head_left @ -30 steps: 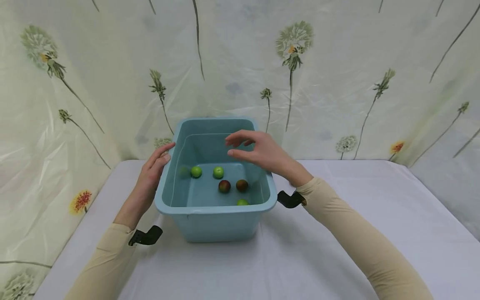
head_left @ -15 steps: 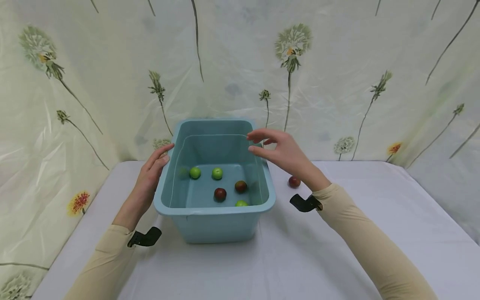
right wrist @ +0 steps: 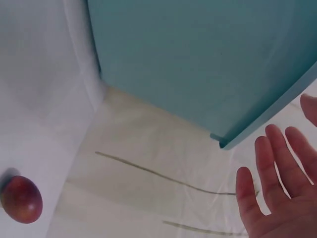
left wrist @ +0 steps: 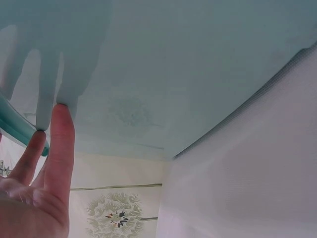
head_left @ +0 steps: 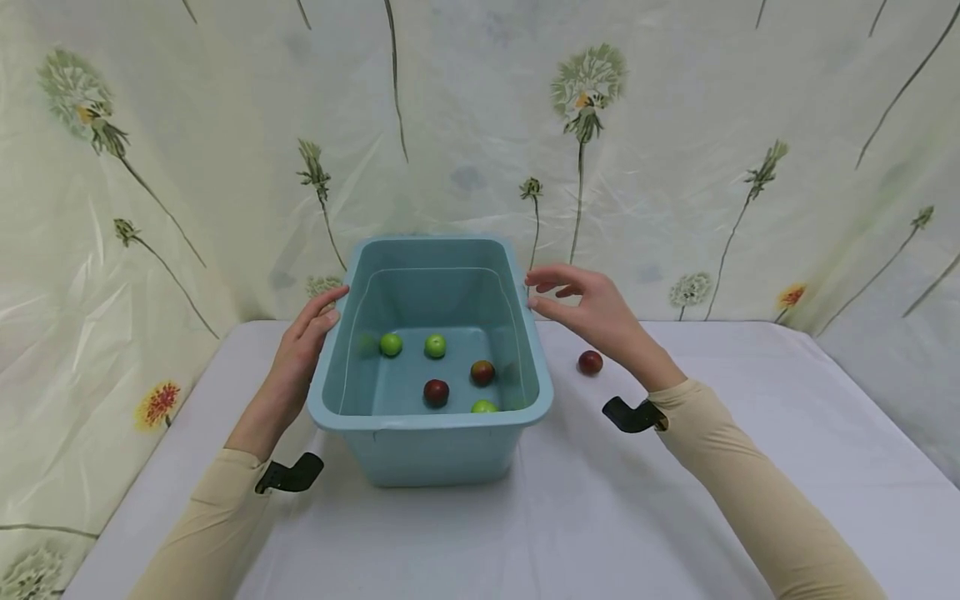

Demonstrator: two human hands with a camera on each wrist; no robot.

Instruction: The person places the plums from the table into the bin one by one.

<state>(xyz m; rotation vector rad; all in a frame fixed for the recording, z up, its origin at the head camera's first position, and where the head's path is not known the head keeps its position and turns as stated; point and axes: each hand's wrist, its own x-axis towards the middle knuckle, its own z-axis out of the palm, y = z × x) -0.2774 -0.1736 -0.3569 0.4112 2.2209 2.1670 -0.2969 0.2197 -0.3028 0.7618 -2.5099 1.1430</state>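
Note:
A light blue plastic tub (head_left: pixel 450 450) stands on the table, its inside visible from above. In it lie two green round fruits (head_left: pixel 391 344) towards the left and middle, a third green fruit (head_left: pixel 484 406) half hidden by the near rim, a dark red plum-like fruit (head_left: pixel 436 392) and a brownish-red one (head_left: pixel 482 372). My left hand (head_left: pixel 297 358) rests straight fingers against the tub's left side. Beside the right rim hovers my right hand (head_left: pixel 592 317), fingers loosely bent and holding nothing. Right of the tub, below that hand, sits another dark red fruit (right wrist: pixel 21 199) on the cloth.
A white cloth (head_left: pixel 712 467) covers the table. Behind it hangs a pale curtain (head_left: pixel 465 108) printed with dandelions. Both wrists carry black camera mounts (head_left: pixel 633 415).
My right hand has moved right from over the tub to beside its right rim. A dark red fruit inside has rolled nearer the front. The fruit outside has come into view.

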